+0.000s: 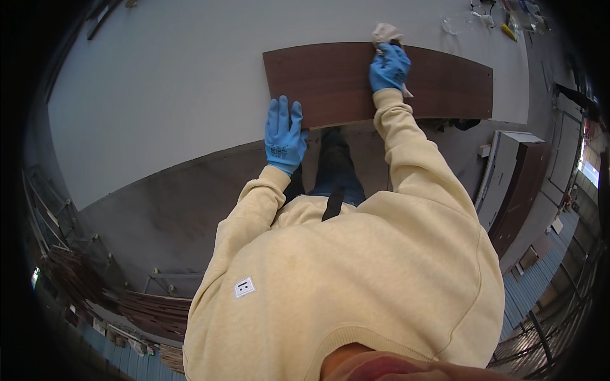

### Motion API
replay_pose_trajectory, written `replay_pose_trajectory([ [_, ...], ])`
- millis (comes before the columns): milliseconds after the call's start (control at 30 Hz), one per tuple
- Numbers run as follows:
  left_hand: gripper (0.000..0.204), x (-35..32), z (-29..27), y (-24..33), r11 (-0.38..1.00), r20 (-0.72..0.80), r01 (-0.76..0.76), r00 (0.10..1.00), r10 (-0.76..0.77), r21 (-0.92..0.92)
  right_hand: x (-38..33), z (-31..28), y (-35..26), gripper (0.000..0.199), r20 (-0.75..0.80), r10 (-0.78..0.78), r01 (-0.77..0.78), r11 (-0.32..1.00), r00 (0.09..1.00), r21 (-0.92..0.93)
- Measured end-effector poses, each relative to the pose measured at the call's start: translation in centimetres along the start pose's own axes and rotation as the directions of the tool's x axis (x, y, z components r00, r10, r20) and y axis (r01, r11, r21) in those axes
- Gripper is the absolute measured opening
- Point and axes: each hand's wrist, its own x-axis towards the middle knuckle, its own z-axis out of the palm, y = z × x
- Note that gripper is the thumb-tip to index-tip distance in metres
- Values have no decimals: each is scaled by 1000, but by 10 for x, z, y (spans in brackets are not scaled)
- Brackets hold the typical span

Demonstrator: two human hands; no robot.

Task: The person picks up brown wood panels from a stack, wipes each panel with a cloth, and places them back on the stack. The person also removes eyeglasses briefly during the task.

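A dark brown wooden panel (330, 82) lies flat along the near edge of a large pale table (171, 95). In a blue glove, my left hand (284, 134) rests at the panel's near left corner with its fingers stretched out. My right hand (389, 68), gloved alike, is closed on a white cloth (386, 32) over the right half of the panel. Part of the cloth sticks out past the fingers at the panel's far edge, and a bit shows by the wrist. Something dark by the fingertips is too small to make out.
At the table's far right lie a yellow-handled tool (508, 32), clear plastic (454, 24) and small items. Stacked panels (518, 190) stand on the right, below table height. Brown boards (155, 311) are piled at lower left beside metal frames (171, 276).
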Motion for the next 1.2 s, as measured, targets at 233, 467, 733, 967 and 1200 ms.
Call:
replay_pose_trajectory([
  [233, 48, 8, -16, 6, 993, -135, -26, 991, 11, -116, -40, 68, -186, 37, 459, -423, 146, 839, 781, 525],
  [467, 23, 132, -102, -12, 934, -303, -274, 932, 198, -231, -54, 84, -168, 41, 591, -448, 216, 880, 671, 422],
  [733, 65, 190, 23, 16, 889, 532, -426, 799, 282, 169, -99, 64, -197, 39, 661, -461, 208, 880, 592, 427],
  [967, 58, 197, 14, 8, 895, 544, -440, 769, 335, 71, -104, -73, -19, 33, 263, -146, 107, 982, 954, 159],
  [1200, 63, 206, 20, 4, 934, 532, -325, 771, 351, -146, -87, -113, 69, 16, -61, 216, -222, 970, 974, -102],
])
